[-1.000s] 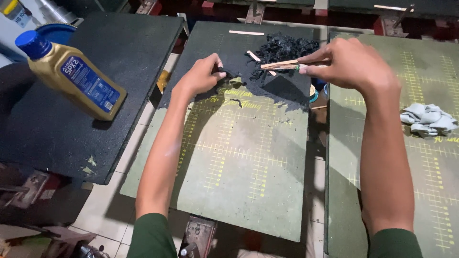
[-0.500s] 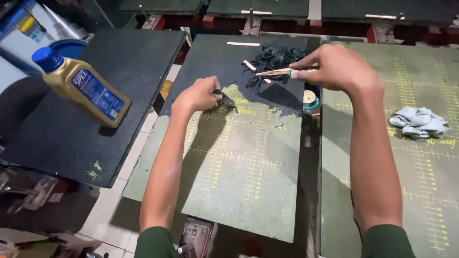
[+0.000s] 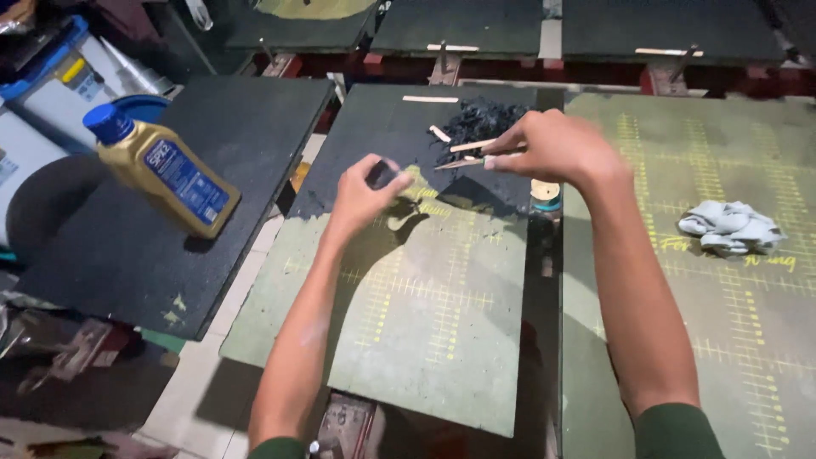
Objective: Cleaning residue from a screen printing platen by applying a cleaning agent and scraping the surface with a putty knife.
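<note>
Right hand point(image 3: 557, 146) pinches a wooden stick point(image 3: 463, 161) over the black scrapings point(image 3: 484, 119) — left hand point(image 3: 364, 194) grips a dark scrap point(image 3: 380, 174), bracing the green board point(image 3: 408, 306).

Counted across the print boards: two hands, one bottle, one rag, four sticks.

Two hands work, the left hand point(image 3: 361, 197) and right hand point(image 3: 557, 146), at the centre board's 12 o'clock end. One gold bottle point(image 3: 161, 170) with a blue cap lies at 9 o'clock; one crumpled grey rag point(image 3: 731, 227) at 3 o'clock. I count four pale wooden sticks point(image 3: 429, 99) up top, and one heap of black scrapings point(image 3: 489, 123).
</note>
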